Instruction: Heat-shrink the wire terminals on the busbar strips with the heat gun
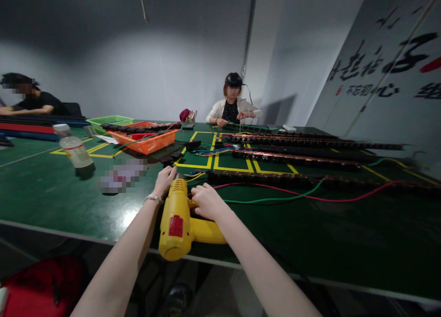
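A yellow heat gun (175, 220) lies on its side near the table's front edge, its nozzle pointing away from me and its handle to the right. My left hand (164, 183) is beside the nozzle, fingers curled together; whatever they pinch is hidden. Just above the handle, my right hand (208, 202) has its fingers bent inward near the trigger. I cannot make out what lies in them. Yellow and black wires (196, 174) run from beyond the nozzle to a long black strip (262, 177). Red wire (347, 200) and green wire (275, 201) trail across the table to the right.
An orange basket (148, 144) holding dark strips stands beyond my left hand, with a green basket (110, 120) behind it. A bottle (76, 149) and a blurred-out object (122, 177) are at left. More strips (296, 160) lie at right. Two people sit farther off.
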The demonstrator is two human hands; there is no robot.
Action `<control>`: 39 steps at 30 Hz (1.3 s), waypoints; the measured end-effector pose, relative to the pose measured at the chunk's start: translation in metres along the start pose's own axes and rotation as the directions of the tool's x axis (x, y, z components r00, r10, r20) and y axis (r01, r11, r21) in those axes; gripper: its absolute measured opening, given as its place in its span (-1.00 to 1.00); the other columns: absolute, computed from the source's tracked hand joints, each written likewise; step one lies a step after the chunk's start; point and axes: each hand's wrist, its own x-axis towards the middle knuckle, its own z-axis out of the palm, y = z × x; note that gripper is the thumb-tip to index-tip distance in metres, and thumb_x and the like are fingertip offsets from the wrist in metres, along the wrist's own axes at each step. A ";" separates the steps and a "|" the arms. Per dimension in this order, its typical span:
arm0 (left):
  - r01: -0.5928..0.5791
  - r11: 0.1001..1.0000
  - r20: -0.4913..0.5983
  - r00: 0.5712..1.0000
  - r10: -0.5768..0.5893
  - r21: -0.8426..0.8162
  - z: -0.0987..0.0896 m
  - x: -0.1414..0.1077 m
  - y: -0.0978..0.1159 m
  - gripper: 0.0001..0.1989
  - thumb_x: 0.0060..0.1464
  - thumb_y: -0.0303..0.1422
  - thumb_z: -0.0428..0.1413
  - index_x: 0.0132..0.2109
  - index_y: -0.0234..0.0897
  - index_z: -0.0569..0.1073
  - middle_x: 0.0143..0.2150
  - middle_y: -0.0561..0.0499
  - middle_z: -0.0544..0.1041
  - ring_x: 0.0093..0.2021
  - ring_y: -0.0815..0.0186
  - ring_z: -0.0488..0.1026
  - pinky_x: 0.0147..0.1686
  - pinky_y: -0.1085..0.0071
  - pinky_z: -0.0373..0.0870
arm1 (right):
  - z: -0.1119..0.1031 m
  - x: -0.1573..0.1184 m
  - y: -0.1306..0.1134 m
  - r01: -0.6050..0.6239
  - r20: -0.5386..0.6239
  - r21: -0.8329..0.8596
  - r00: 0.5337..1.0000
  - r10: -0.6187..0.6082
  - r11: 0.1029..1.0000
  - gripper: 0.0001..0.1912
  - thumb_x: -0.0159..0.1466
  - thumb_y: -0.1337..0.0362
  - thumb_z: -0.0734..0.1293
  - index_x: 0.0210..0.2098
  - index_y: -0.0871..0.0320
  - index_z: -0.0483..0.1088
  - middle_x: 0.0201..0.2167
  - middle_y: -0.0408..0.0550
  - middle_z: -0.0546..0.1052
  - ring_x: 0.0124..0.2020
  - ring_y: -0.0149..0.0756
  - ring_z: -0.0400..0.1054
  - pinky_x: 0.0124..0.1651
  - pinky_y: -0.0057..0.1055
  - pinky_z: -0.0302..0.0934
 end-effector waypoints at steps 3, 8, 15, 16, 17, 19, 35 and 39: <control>0.017 0.999 0.004 1.000 -0.017 -0.030 -0.001 0.000 0.001 -0.57 0.13 -0.15 -0.14 -0.61 -0.27 0.22 -0.54 0.08 0.23 -0.51 0.43 0.19 -0.44 0.44 0.09 | 0.000 0.002 -0.001 0.003 0.000 0.012 1.000 -0.003 1.000 -0.78 0.14 0.21 0.35 -0.32 0.26 0.48 -0.26 0.00 0.46 -0.13 -0.23 0.28 -0.06 -0.31 0.05; 0.008 0.999 0.014 1.000 -0.008 -0.042 -0.003 0.000 0.001 -0.59 0.13 -0.16 -0.12 -0.58 -0.28 0.25 -0.53 0.07 0.25 -0.49 0.43 0.19 -0.42 0.44 0.10 | -0.001 0.000 0.001 0.011 0.002 0.024 1.000 -0.011 1.000 -0.79 0.15 0.21 0.35 -0.33 0.25 0.48 -0.26 0.00 0.46 -0.15 -0.24 0.29 -0.08 -0.33 0.05; -0.038 0.999 -0.006 0.999 0.038 -0.007 -0.003 -0.001 -0.001 -0.56 0.16 -0.17 -0.14 -0.61 -0.28 0.22 -0.52 0.06 0.26 -0.51 0.44 0.18 -0.44 0.44 0.08 | 0.002 -0.002 0.004 0.015 -0.001 0.052 1.000 -0.015 0.999 -0.80 0.16 0.22 0.35 -0.31 0.25 0.47 -0.24 0.01 0.45 -0.14 -0.25 0.29 -0.06 -0.33 0.03; -0.040 0.999 -0.010 0.999 0.040 -0.002 -0.003 -0.001 0.000 -0.56 0.17 -0.17 -0.14 -0.61 -0.28 0.22 -0.53 0.06 0.25 -0.51 0.44 0.18 -0.45 0.44 0.08 | 0.002 -0.003 0.004 0.012 0.001 0.058 1.000 -0.012 0.998 -0.79 0.16 0.21 0.35 -0.31 0.25 0.47 -0.24 0.00 0.45 -0.14 -0.25 0.29 -0.06 -0.33 0.04; -0.041 0.999 -0.014 0.999 0.041 0.001 -0.002 -0.002 0.000 -0.55 0.17 -0.17 -0.15 -0.61 -0.28 0.21 -0.54 0.07 0.25 -0.52 0.44 0.18 -0.45 0.44 0.08 | 0.002 -0.004 0.006 0.008 0.005 0.064 1.000 -0.009 0.998 -0.78 0.16 0.20 0.35 -0.31 0.25 0.47 -0.24 0.00 0.45 -0.14 -0.25 0.29 -0.06 -0.33 0.04; -0.042 0.999 -0.019 0.999 0.042 0.004 -0.002 -0.002 0.001 -0.55 0.17 -0.17 -0.15 -0.62 -0.28 0.21 -0.55 0.07 0.23 -0.52 0.44 0.20 -0.44 0.44 0.09 | 0.001 -0.008 0.009 -0.002 0.014 0.076 1.000 0.001 0.997 -0.79 0.16 0.20 0.35 -0.33 0.25 0.48 -0.24 0.00 0.45 -0.15 -0.25 0.30 -0.06 -0.32 0.05; -0.019 0.999 -0.024 1.000 0.019 0.026 0.000 -0.004 0.002 -0.57 0.16 -0.17 -0.15 -0.61 -0.27 0.21 -0.58 0.07 0.25 -0.53 0.43 0.21 -0.47 0.44 0.07 | -0.002 -0.052 0.044 -0.167 0.067 0.105 0.985 0.161 0.980 -0.89 0.14 0.29 0.33 -0.39 0.19 0.49 -0.24 -0.05 0.45 -0.19 -0.29 0.32 -0.01 -0.33 0.07; -0.004 0.999 -0.021 1.000 0.005 0.036 -0.001 -0.004 0.005 -0.57 0.16 -0.16 -0.16 -0.61 -0.26 0.20 -0.58 0.06 0.26 -0.53 0.42 0.20 -0.46 0.45 0.08 | -0.005 -0.055 0.044 -0.187 0.084 0.075 0.980 0.181 0.979 -0.88 0.14 0.30 0.33 -0.38 0.20 0.49 -0.25 -0.02 0.45 -0.19 -0.28 0.32 -0.04 -0.34 0.08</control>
